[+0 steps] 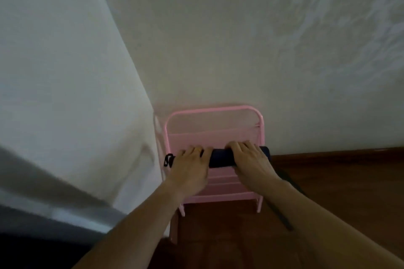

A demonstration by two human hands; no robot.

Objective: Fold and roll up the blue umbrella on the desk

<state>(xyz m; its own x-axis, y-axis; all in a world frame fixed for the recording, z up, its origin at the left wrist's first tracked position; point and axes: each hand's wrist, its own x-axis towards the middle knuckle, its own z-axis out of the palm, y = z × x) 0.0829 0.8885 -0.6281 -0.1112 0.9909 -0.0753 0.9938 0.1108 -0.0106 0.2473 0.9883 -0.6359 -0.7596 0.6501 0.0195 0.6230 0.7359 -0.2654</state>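
Umbrella (220, 157) ends under both hands

One head-worn wide-angle view looks steeply down and forward along both forearms; the small pink metal-framed desk (213, 129) sits close at lower centre, pale wall filling the upper frame.

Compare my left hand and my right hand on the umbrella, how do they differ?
The left hand grips the blue umbrella near its wrist-strap end, while the right hand covers the opposite, blunt end. The left hand looks motion-blurred; the right hand looks sharper, its fingers spread. Both hold the rolled umbrella level above the pink rack.
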